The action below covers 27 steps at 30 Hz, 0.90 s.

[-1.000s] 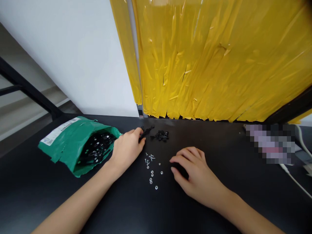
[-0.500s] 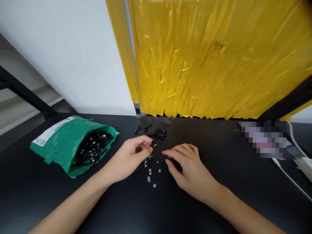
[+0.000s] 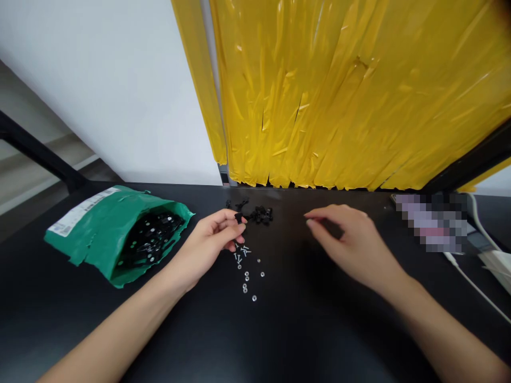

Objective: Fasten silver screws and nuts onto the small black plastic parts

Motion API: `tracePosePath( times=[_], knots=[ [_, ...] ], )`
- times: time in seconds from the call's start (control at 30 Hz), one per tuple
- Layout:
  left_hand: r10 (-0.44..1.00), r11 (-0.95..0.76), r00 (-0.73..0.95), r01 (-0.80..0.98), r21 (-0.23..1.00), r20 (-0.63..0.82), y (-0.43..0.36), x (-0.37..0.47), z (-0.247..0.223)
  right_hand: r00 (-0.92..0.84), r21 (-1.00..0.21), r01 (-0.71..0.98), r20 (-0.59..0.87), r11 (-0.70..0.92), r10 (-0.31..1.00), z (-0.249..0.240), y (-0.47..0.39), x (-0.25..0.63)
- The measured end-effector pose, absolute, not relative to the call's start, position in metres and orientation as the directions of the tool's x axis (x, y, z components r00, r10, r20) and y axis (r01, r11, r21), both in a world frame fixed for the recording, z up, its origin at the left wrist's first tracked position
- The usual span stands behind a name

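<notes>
My left hand pinches a small black plastic part between thumb and fingers; its exact kind is too small to tell. Just beyond it lies a loose pile of small black plastic parts. Below its fingertips, small silver screws are scattered. Several nuts lie closer to me on the black table. My right hand hovers over the table to the right, apart from the parts. Its thumb and index fingertips are pinched together, and I cannot make out what is between them.
On the left, an open green plastic bag holds more black parts with bits of metal. A blurred-out object and a white cable lie at the right. Yellow plastic sheeting and a white panel stand behind the table.
My right hand has moved right and away from the nuts, its thumb and index fingertips drawing closer together. My left hand has shifted slightly left with the black part.
</notes>
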<state>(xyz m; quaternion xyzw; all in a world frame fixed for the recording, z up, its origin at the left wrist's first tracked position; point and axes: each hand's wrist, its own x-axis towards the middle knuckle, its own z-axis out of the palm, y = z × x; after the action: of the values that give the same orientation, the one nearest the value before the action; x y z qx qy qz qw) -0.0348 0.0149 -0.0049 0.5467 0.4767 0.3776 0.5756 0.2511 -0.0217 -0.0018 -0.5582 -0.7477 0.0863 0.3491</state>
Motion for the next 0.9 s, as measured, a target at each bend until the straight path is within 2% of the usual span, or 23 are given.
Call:
tracePosePath(
  times=[0.07,0.13,0.27,0.37,0.5,0.7,0.9],
  knots=[
    [0.958,0.124,0.249,0.079,0.989,-0.140,0.014,-0.034,-0.004,0.009,-0.600,0.756,0.413,0.264,0.911,0.000,-0.018,0.269],
    [0.959,0.129,0.243,0.083,0.988,-0.146,0.014,-0.032,-0.004,0.025,-0.607,0.759,0.391,0.237,0.920,-0.003,-0.017,0.278],
    [0.955,0.119,0.256,0.121,0.985,-0.147,0.014,-0.029,-0.002,-0.101,-0.547,0.784,0.356,0.295,0.929,-0.015,-0.022,0.267],
    [0.948,0.063,0.298,0.186,0.981,-0.117,0.010,-0.026,-0.002,-0.173,-0.553,0.741,0.391,0.381,0.904,-0.023,-0.031,0.247],
    [0.926,-0.093,0.378,0.253,0.963,-0.010,-0.004,-0.018,-0.006,-0.265,-0.599,0.613,0.457,0.515,0.849,-0.027,-0.046,0.227],
    [0.802,-0.471,0.544,0.325,0.820,0.246,-0.024,-0.005,-0.012,-0.324,-0.672,0.594,0.305,0.443,0.896,-0.024,-0.056,0.216],
    [0.746,-0.592,0.553,0.297,0.749,0.370,-0.026,-0.002,-0.015,-0.302,-0.750,0.513,0.297,0.417,0.906,-0.026,-0.056,0.216]
  ],
)
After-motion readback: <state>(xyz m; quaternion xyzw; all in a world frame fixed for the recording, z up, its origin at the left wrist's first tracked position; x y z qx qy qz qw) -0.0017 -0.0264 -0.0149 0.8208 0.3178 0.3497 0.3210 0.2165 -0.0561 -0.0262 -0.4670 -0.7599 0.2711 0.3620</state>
